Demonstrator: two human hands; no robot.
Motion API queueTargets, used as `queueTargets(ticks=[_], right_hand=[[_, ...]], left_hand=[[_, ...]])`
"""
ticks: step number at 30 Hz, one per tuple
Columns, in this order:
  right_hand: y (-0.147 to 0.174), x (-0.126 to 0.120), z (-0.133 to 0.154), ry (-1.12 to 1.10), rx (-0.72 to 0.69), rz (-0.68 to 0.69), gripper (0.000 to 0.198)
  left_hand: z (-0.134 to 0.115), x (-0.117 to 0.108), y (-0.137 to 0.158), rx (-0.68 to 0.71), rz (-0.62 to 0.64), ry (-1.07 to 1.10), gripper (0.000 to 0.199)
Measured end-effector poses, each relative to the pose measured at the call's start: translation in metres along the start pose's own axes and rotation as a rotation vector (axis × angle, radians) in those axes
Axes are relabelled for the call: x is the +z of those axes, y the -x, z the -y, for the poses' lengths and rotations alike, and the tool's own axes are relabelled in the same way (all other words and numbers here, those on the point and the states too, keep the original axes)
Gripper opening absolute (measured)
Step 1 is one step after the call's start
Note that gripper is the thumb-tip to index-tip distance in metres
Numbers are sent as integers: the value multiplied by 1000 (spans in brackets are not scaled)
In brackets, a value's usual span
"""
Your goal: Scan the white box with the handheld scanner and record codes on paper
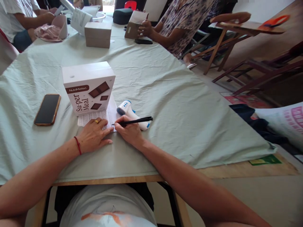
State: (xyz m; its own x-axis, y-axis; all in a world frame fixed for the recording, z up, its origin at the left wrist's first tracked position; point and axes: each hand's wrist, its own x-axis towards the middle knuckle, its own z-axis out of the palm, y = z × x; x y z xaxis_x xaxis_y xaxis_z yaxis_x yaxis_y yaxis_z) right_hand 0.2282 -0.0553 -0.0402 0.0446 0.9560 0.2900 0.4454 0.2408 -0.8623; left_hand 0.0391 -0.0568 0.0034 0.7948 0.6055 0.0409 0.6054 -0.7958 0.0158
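Note:
My right hand [130, 131] grips a black pen [139, 120], its tip touching a sheet of white paper [113, 111] near the right side. Flat on the same paper lies my left hand [94, 134], fingers stretched out, with a gold ring and a red string at the wrist. Small rows of writing or print cover the paper's left part. A white and brown "Super Meal" box [88, 90] stands upright on the paper, just beyond my left hand. Beside and partly behind my right hand lies a white and blue infrared thermometer [129, 110].
A phone [47, 109] lies left of the box on the pale green tablecloth [165, 94]. Farther back sit a brown carton [98, 34] and a dark case [122, 15]. One person across the table holds a box [132, 30]; another sits at far left.

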Motion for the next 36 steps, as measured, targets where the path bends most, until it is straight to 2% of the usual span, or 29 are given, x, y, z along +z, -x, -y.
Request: queueTargets(ticks=[36], right_hand=[[-1, -4, 0, -6, 33, -25, 8]], left_hand=[[3, 3, 0, 20, -25, 13, 49]])
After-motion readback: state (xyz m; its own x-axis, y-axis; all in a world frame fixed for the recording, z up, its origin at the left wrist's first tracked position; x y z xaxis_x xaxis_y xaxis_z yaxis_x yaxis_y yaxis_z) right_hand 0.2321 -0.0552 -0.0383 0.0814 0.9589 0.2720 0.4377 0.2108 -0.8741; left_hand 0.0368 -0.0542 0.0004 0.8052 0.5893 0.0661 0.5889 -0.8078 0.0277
